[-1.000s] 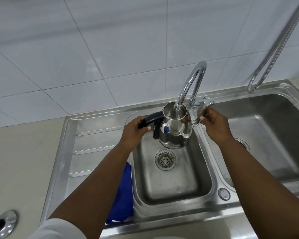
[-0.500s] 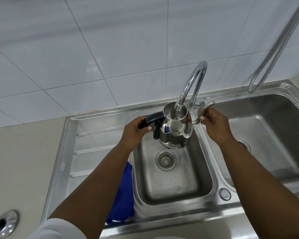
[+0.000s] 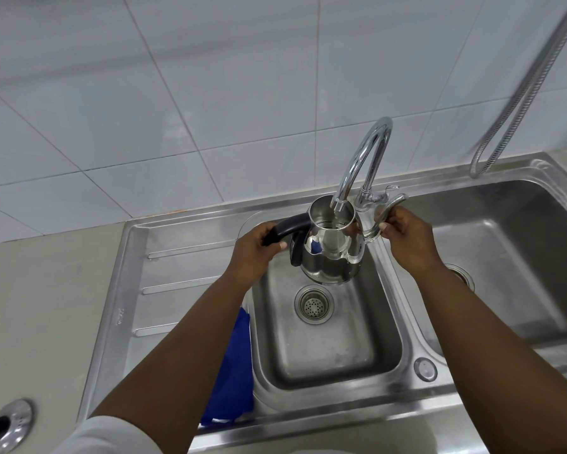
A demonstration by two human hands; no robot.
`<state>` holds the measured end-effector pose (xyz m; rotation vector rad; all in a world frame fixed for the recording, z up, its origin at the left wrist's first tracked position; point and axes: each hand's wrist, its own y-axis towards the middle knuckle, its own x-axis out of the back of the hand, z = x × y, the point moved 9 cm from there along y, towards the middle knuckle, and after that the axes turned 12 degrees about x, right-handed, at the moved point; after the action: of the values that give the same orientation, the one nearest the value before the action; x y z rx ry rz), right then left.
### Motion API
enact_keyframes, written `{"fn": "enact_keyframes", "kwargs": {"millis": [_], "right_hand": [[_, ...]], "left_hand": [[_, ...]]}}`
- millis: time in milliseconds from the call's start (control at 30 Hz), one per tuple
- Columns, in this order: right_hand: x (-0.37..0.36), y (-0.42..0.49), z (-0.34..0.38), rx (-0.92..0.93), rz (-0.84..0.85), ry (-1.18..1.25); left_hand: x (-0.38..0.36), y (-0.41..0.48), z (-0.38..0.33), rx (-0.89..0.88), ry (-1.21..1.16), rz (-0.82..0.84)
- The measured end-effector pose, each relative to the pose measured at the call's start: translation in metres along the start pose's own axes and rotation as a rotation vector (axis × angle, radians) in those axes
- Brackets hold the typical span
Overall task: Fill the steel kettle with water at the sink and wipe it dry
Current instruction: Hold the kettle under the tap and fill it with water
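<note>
The steel kettle point(image 3: 332, 253), lidless, hangs over the left sink basin point(image 3: 324, 342) with its open mouth right under the curved tap spout point(image 3: 362, 162). Water shows inside the kettle. My left hand point(image 3: 259, 249) grips the kettle's black handle point(image 3: 290, 226). My right hand point(image 3: 406, 239) holds the kettle's curved steel spout point(image 3: 385, 217) on the right side, next to the tap base. A blue cloth point(image 3: 234, 371) lies on the drainboard by the basin's left rim, partly hidden by my left forearm.
A second basin point(image 3: 511, 257) lies to the right. A flexible metal hose point(image 3: 521, 90) hangs at the top right. The drain strainer point(image 3: 314, 304) sits below the kettle. The kettle's lid point(image 3: 8, 424) rests on the beige counter at the lower left. A tiled wall rises behind.
Nothing has visibly moved; both hands keep the kettle still under the tap.
</note>
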<state>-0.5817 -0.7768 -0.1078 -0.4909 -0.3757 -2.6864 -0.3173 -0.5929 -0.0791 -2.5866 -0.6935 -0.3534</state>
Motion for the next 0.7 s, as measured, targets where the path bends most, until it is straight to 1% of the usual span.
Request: {"fn": "enact_keyframes", "kwargs": {"millis": [700], "right_hand": [[0.0016,-0.0007,0.0025,0.013,0.002,-0.011]], "left_hand": [[0.0,-0.0001,0.0004,-0.006,-0.006,0.004]]}}
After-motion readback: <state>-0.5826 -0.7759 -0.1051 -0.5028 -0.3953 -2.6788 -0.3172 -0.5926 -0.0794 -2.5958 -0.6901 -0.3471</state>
